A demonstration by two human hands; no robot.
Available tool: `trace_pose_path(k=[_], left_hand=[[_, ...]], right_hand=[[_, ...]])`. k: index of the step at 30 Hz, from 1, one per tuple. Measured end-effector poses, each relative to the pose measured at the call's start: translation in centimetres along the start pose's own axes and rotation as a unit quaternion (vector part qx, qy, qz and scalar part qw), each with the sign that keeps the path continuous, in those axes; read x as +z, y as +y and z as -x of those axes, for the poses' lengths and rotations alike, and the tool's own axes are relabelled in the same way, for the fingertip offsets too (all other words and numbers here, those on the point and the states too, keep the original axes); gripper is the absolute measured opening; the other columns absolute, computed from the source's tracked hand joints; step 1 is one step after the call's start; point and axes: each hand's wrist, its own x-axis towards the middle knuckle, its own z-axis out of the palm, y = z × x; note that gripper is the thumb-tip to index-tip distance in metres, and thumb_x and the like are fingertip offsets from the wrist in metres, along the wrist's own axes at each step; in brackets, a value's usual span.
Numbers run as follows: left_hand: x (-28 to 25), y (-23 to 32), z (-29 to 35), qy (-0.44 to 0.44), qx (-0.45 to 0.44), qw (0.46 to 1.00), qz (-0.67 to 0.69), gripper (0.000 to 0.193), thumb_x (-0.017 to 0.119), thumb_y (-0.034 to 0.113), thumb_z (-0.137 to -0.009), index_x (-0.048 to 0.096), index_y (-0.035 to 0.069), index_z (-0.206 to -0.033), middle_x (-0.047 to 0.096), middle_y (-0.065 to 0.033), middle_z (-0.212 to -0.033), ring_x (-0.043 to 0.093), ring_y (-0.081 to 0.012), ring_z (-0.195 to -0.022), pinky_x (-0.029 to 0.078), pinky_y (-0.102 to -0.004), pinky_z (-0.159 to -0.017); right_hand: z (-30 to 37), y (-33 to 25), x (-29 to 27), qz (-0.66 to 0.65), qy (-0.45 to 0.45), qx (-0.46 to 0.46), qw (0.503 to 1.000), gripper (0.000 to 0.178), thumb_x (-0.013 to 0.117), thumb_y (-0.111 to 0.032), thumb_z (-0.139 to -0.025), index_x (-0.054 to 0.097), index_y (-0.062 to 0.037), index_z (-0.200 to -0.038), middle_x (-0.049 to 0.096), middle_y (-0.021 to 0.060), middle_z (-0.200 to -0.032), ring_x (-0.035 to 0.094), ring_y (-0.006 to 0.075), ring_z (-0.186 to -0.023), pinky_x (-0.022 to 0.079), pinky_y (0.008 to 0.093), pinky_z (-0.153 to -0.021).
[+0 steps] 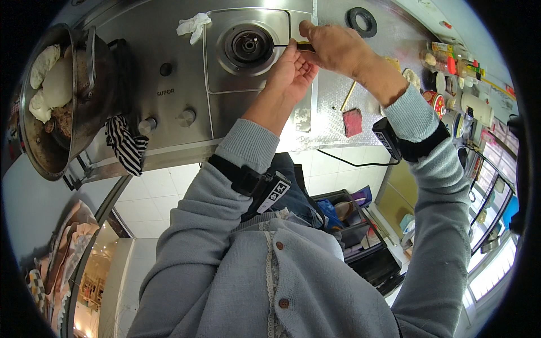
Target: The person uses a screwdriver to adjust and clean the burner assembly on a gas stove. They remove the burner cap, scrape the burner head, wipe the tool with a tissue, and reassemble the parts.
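Note:
A slim screwdriver point(305, 47) with a dark shaft and a black-and-yellow handle lies level between my hands, its shaft pointing left to the edge of the open gas burner point(232, 47). My right hand point(340, 52) is closed around the handle from the right. Below it, my left hand point(287, 74) is palm up, its thumb and fingertips against the front of the handle and its other fingers loosely curled. The burner sits bare in a square steel recess of the stove point(163, 73). I cannot tell whether the tip touches the burner.
A black ring point(370, 30) lies beyond my right hand. Left of the burner is a crumpled white tissue point(194, 26). A red sponge point(353, 123) and thin stick point(348, 97) lie on the counter. A large pot point(90, 107) stands far left, above a striped cloth point(125, 145); jars point(437, 101) line the right.

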Motion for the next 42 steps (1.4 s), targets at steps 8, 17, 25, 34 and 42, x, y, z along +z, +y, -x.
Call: trace_pose_path(k=[8, 17, 25, 34, 42], left_hand=[[-0.2, 0.2, 0.0, -0.019, -0.003, 1.000, -0.019, 0.035, 0.053, 0.045, -0.096, 0.059, 0.010, -0.096, 0.057, 0.0011, -0.090, 0.053, -0.0105, -0.084, 0.048, -0.0251, -0.080], [-0.1, 0.2, 0.0, 0.013, -0.008, 1.000, -0.021, 0.035, 0.052, 0.042, -0.097, 0.059, 0.009, -0.092, 0.058, 0.0014, -0.087, 0.055, -0.0109, -0.080, 0.051, -0.0261, -0.078], [-5.1, 2.6, 3.2, -0.020, -0.053, 0.994, -0.090, 0.035, 0.054, 0.033, -0.097, 0.060, 0.003, -0.115, 0.061, -0.0037, -0.095, 0.059, -0.0157, -0.086, 0.053, -0.0310, -0.082], [-14.7, 12.3, 14.6, 0.044, 0.024, 0.974, -0.223, 0.032, 0.056, 0.028, -0.097, 0.061, 0.006, -0.120, 0.065, -0.0021, -0.097, 0.060, -0.0106, -0.087, 0.052, -0.0277, -0.081], [-19.2, 14.3, 22.7, 0.151, 0.105, 0.963, -0.197, 0.030, 0.055, 0.026, -0.098, 0.060, 0.007, -0.120, 0.062, -0.0010, -0.094, 0.059, -0.0099, -0.087, 0.051, -0.0265, -0.083]], right_hand=[[-0.5, 0.0, 0.1, 0.031, -0.041, 0.029, 0.998, 0.032, 0.056, -0.034, -0.093, 0.057, -0.0042, -0.104, 0.068, 0.0168, -0.085, 0.067, 0.0362, -0.081, 0.054, 0.0439, -0.070], [-0.3, -0.3, -1.0, -0.048, -0.078, 0.062, 0.994, 0.033, 0.059, -0.033, -0.092, 0.056, -0.0046, -0.108, 0.068, 0.0172, -0.080, 0.067, 0.0348, -0.082, 0.054, 0.0430, -0.071], [-0.8, -0.2, 0.1, 0.028, -0.035, -0.014, 0.999, 0.029, 0.057, -0.030, -0.093, 0.056, -0.0046, -0.106, 0.068, 0.0176, -0.081, 0.067, 0.0367, -0.081, 0.054, 0.0438, -0.072], [-2.4, 0.2, 0.4, 0.001, -0.054, 0.020, 0.998, 0.029, 0.061, -0.028, -0.091, 0.058, -0.0038, -0.107, 0.069, 0.0164, -0.092, 0.067, 0.0357, -0.089, 0.053, 0.0439, -0.080], [-4.5, 0.8, 1.6, 0.034, -0.126, 0.105, 0.986, 0.032, 0.067, -0.026, -0.086, 0.059, -0.0042, -0.108, 0.069, 0.0125, -0.093, 0.067, 0.0329, -0.091, 0.054, 0.0412, -0.078]])
